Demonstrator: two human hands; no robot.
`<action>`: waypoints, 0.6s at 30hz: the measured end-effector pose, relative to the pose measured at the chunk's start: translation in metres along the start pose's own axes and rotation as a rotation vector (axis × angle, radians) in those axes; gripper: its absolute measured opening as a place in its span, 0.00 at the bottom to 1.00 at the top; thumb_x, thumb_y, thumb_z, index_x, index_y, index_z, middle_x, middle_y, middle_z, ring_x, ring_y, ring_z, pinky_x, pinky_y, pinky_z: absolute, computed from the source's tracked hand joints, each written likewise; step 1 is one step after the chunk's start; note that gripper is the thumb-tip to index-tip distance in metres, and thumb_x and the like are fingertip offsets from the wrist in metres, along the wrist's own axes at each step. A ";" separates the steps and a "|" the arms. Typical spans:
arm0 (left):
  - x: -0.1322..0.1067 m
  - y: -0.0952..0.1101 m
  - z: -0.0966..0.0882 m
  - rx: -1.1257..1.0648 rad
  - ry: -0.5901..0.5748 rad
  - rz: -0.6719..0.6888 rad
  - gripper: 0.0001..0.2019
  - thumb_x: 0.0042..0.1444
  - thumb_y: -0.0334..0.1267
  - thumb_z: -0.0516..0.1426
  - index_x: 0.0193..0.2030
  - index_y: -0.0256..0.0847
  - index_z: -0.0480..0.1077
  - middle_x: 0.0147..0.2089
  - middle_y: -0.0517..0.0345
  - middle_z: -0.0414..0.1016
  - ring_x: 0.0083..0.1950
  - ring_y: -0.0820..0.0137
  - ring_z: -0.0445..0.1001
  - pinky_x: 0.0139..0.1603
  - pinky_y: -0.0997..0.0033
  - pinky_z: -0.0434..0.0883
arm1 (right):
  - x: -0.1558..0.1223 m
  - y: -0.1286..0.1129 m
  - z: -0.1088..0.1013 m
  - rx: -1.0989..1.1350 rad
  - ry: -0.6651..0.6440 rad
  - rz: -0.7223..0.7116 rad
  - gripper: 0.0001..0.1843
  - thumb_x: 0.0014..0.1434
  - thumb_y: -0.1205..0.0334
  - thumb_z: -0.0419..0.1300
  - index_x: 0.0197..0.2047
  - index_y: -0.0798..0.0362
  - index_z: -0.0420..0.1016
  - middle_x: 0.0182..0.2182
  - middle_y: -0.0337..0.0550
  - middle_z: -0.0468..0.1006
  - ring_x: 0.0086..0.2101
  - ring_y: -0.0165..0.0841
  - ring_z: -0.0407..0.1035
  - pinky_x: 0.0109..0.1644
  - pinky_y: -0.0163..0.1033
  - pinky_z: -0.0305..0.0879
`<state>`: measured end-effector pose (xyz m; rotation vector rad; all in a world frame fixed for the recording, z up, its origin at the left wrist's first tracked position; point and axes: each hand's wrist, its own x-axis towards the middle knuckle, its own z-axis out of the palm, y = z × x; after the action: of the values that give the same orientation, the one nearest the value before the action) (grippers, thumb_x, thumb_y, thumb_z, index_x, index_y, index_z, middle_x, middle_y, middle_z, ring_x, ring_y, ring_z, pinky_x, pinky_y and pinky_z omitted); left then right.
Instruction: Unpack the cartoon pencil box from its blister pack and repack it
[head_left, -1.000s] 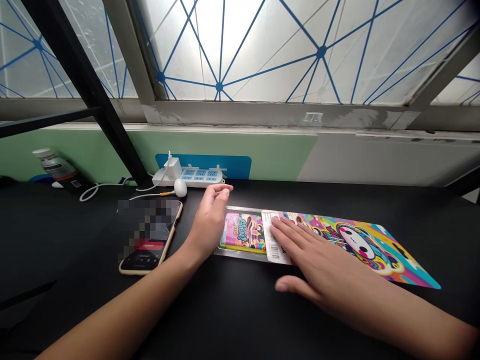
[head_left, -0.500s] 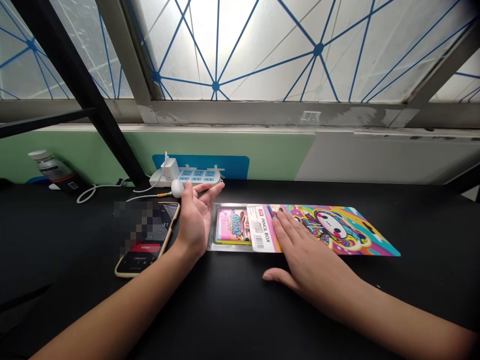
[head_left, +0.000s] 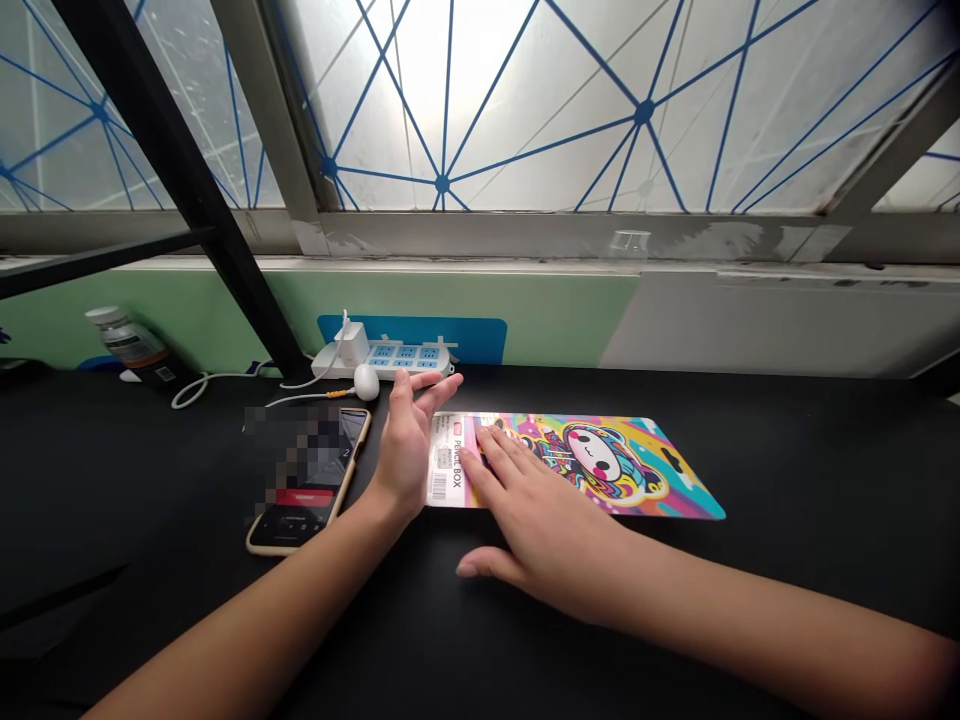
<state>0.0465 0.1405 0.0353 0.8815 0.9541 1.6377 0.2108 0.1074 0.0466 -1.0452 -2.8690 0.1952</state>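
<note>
A colourful card printed with a cartoon character lies flat on the black table, its white end marked PENCIL BOX. My right hand rests palm down on the card's left part, fingers stretched out and thumb apart. At the card's left end, my left hand stands on its edge with its fingers extended, holding nothing. Whether it touches the card's end I cannot tell. Beneath the card, the clear plastic tray with the pink insert is hidden from sight.
Left of my left hand lies a phone in a pale case, partly pixelated. Behind it are a white power strip with a plug and cable, and a bottle. A slanted black post stands at the left, before the window.
My right hand has slid the card leftward, so it now covers the clear tray and pink insert that showed before. My left hand keeps its place at the left end.
</note>
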 end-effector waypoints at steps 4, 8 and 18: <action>-0.004 0.002 -0.003 0.492 -0.188 0.112 0.18 0.70 0.54 0.46 0.52 0.44 0.66 0.60 0.45 0.77 0.66 0.57 0.72 0.69 0.50 0.61 | -0.029 0.037 -0.006 0.067 0.082 -0.020 0.33 0.68 0.41 0.54 0.68 0.53 0.66 0.70 0.57 0.63 0.68 0.53 0.56 0.70 0.66 0.54; -0.012 0.006 -0.006 1.278 -0.635 0.300 0.21 0.68 0.49 0.52 0.63 0.42 0.67 0.70 0.42 0.66 0.73 0.51 0.60 0.73 0.41 0.51 | -0.056 0.077 0.000 0.033 0.246 0.051 0.28 0.69 0.47 0.55 0.66 0.51 0.67 0.66 0.55 0.68 0.65 0.49 0.63 0.66 0.63 0.63; -0.013 0.008 -0.004 1.602 -0.749 0.376 0.26 0.70 0.51 0.49 0.70 0.41 0.61 0.75 0.44 0.59 0.75 0.52 0.55 0.73 0.40 0.52 | -0.062 0.085 0.000 -0.079 0.142 -0.010 0.42 0.67 0.39 0.56 0.73 0.57 0.55 0.71 0.56 0.60 0.68 0.53 0.56 0.68 0.63 0.59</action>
<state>0.0427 0.1262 0.0391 2.5817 1.4803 0.3223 0.3122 0.1317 0.0321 -1.0131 -2.7735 0.0059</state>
